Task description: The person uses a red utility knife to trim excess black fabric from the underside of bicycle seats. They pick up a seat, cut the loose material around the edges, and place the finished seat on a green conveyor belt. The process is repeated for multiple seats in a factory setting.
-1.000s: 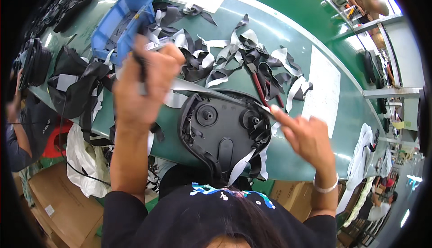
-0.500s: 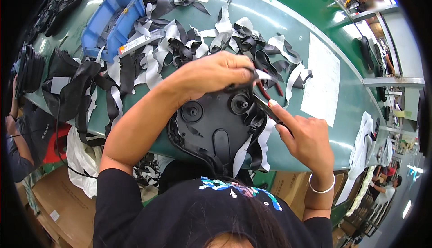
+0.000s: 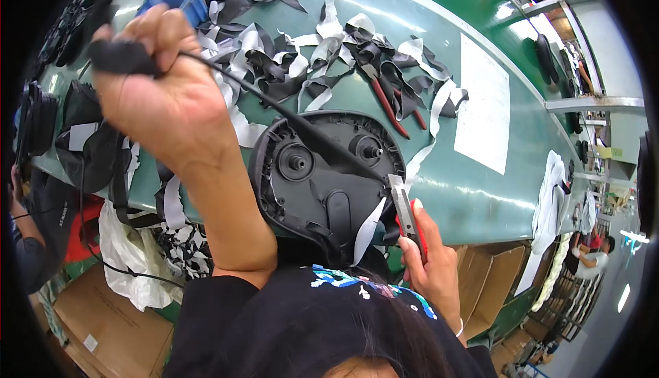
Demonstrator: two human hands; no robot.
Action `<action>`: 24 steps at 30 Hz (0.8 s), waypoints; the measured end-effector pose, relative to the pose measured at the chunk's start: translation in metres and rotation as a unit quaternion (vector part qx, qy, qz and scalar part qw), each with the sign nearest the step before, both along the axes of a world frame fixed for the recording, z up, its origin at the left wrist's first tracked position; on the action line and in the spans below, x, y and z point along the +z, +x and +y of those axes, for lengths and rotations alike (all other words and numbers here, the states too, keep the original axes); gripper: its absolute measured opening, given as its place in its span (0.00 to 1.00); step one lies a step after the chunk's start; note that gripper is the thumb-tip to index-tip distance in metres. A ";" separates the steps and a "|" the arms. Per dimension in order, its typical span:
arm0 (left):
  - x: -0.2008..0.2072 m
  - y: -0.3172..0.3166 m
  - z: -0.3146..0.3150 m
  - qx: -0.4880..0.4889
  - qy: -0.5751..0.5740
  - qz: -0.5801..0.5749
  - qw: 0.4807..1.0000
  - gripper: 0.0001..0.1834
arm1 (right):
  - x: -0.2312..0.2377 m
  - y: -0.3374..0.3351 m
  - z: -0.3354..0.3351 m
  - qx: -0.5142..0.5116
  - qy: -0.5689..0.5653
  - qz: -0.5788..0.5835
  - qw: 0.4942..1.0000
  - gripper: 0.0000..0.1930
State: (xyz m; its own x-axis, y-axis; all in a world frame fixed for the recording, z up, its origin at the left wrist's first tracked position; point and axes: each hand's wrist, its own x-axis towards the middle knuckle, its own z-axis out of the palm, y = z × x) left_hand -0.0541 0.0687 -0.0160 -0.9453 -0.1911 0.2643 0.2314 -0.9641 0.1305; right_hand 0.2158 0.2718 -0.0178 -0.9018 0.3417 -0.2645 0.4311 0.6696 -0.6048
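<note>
Head view, left to right, logged remotely by me: left hand [image 3: 165, 93], closed around a taut black strip [image 3: 316, 138], its far end at the grey shell [image 3: 312, 203], seemingly not yet free; pale tail [image 3: 368, 230], apparently also left; utility knife [image 3: 403, 210], gripped by the right hand [image 3: 436, 265]. Surface and room: carton [image 3: 113, 316], blue bin [image 3: 189, 2], loose strips [image 3: 331, 28] presumably done, red-handled pliers [image 3: 389, 108], paper sheet [image 3: 485, 103], green table [image 3: 501, 206] beneath the shell, metal frame [image 3: 594, 105].

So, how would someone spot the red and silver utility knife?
Find the green tabletop, then the rounded dark grey plastic shell at its edge. At the shell's right, the right hand holds the knife: one straight body, unlike the red two-handled pliers.
</note>
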 end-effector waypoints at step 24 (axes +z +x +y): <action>-0.012 0.018 -0.020 0.625 -0.436 -0.179 0.622 0.11 | 0.000 0.006 0.002 0.160 -0.069 0.024 0.985 0.30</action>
State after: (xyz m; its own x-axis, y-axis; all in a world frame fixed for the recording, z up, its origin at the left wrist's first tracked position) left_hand -0.0358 0.0483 -0.0280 -0.2299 -0.7674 0.5986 0.5354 0.4139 0.7362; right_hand 0.2219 0.2734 -0.0174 -0.9701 0.0031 -0.2425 0.1806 0.6766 -0.7138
